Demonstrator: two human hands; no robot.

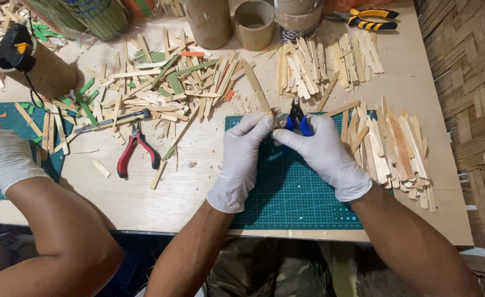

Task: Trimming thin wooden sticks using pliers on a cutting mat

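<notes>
My left hand (242,157), in a white glove, pinches a long thin wooden stick (256,87) that slants up and away over the table. My right hand (325,154), also gloved, grips blue-handled cutters (297,116) whose black jaws meet the stick's near end between my hands. Both hands hover above a dark green cutting mat (292,198).
Heaps of wooden sticks lie right of the mat (393,148), behind it (325,60) and at centre left (165,82), some green. Red-handled pliers (135,151), yellow-black pliers (371,19) and cardboard tubes (253,23) lie about. Another person's gloved hand (3,157) rests at far left.
</notes>
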